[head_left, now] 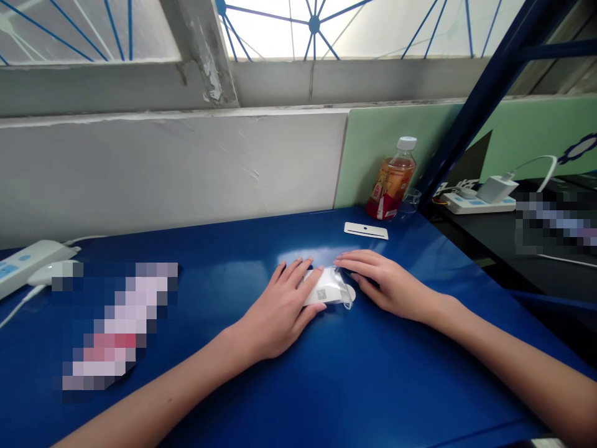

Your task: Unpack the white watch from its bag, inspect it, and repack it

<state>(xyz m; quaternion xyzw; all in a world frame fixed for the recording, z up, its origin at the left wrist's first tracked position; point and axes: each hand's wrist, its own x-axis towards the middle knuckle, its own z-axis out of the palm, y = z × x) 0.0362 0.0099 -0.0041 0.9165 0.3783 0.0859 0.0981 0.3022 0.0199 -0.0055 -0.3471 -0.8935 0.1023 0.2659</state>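
Note:
A small white card with a square printed code, in a clear plastic bag, lies flat on the blue tabletop. My left hand is laid over its left end, fingers along the far side and thumb at the near edge, holding it against the table. At the bag's right end, my right hand has its fingertips and thumb closed on the clear plastic. What sits between those fingertips is partly hidden. A rounded white tab with a thin string sticks out at the bag's right end.
Behind my hands lies a white slotted card. A drink bottle stands at the back right beside a clear cup. To the left are a blurred-out object and a power strip. Another power strip is far right.

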